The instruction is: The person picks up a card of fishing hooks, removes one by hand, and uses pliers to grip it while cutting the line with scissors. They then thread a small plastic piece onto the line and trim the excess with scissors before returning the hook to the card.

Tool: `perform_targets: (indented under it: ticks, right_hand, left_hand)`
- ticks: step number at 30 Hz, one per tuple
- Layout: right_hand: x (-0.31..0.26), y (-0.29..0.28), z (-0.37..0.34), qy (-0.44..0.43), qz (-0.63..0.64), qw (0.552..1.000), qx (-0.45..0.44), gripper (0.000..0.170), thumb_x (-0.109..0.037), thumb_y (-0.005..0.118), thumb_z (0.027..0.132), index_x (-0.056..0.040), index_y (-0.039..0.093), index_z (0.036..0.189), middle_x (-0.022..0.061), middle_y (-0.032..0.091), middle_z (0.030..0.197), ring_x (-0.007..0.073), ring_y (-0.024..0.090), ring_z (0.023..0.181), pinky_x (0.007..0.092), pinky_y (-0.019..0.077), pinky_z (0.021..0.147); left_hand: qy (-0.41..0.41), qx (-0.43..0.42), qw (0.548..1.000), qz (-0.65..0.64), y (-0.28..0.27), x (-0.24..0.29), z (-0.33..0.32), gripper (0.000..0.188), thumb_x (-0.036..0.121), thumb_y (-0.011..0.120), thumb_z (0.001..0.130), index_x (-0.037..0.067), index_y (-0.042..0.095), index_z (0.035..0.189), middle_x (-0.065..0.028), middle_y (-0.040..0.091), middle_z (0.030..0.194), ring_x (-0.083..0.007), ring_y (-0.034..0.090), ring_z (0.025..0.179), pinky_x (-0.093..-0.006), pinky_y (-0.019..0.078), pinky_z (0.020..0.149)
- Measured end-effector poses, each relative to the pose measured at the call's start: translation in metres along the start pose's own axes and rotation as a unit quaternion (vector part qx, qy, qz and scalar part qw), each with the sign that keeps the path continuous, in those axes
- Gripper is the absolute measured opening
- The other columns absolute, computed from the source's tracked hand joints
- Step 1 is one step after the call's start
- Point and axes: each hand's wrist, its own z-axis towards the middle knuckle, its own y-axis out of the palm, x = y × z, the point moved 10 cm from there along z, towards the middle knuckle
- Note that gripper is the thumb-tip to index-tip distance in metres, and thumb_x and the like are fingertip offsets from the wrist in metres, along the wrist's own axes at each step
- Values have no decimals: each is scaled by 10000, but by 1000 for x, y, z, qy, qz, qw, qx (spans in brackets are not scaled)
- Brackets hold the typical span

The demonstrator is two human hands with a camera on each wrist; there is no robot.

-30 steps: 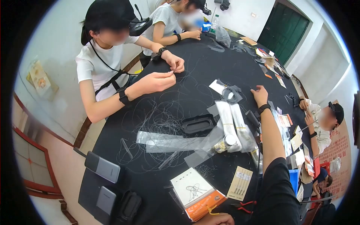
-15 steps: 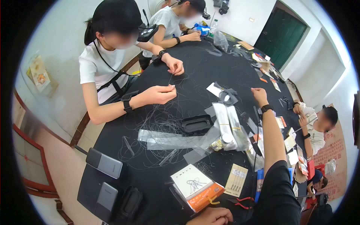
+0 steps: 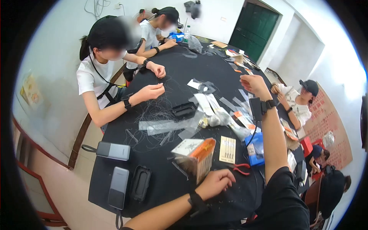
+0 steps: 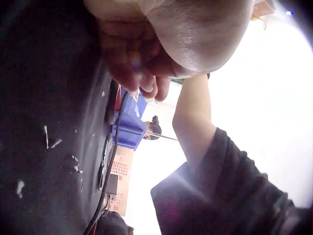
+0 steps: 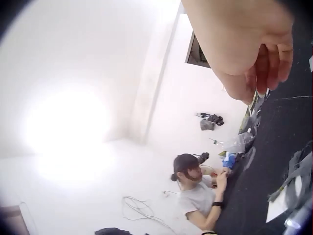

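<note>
In the head view my left hand (image 3: 215, 184) lies low over the near table, its fingers loosely bent. Right behind its knuckles stands an orange fishing-hook packet (image 3: 207, 149), tilted up beside a white card (image 3: 187, 146) with dark thin hooks or lines on it. Red-handled pliers (image 3: 241, 170) and a tan card of hooks (image 3: 227, 148) lie beyond the fingers. Raised over the far right part of the table is my right hand (image 3: 255, 85), fingers bent and thumb close to them; I cannot tell whether it pinches a thin line.
Tangled clear line and plastic sleeves (image 3: 157, 126) cover the middle, near a black tray (image 3: 184, 110). Two power banks (image 3: 113, 150) and a second black tray (image 3: 141, 184) stand at left. A blue box (image 3: 256, 147) is under my right forearm. Other people sit around the table.
My left hand has come further into view, to the right of the packet, whose orange part now stands up. The right hand is lifted higher with its forearm upright. The head view has shifted.
</note>
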Motion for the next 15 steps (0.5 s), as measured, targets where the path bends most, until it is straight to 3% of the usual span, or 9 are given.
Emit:
perform_targets:
  ticks: [5, 9, 14, 15]
  right_hand:
    - [-19, -19, -95, -45, -9, 998, -37, 242, -263, 725, 851, -36, 687, 926, 45, 698, 861, 105, 651, 761, 242, 512, 685]
    - [-32, -18, -188, -69, 24, 994, -78, 176, -275, 703, 883, -108, 654, 908, -22, 632, 801, 60, 613, 762, 191, 489, 687]
    - [-11, -12, -281, -37, 29, 987, -153, 212, -269, 695, 887, -70, 629, 920, -11, 633, 749, 57, 622, 679, 196, 494, 627]
    - [-3, -7, -292, -19, 30, 984, -172, 207, -266, 693, 888, -72, 628, 917, -12, 636, 734, 59, 624, 668, 196, 493, 618]
  left_hand:
    - [12, 19, 998, -64, -5, -6, 4, 215, 5, 426, 902, 13, 631, 964, -19, 603, 824, -67, 553, 689, -215, 485, 640]
    - [16, 41, 996, -72, -8, -6, 4, 220, 4, 418, 905, 29, 629, 964, -18, 604, 821, -71, 559, 687, -210, 487, 658]
    - [45, 73, 995, -46, -6, 5, -2, 300, 104, 414, 940, 29, 584, 1175, -33, 603, 1000, -89, 554, 893, -235, 489, 767]
    - [57, 63, 996, -26, -3, 10, -3, 361, 226, 407, 973, 42, 556, 1246, -58, 602, 1115, -119, 552, 979, -272, 472, 833]
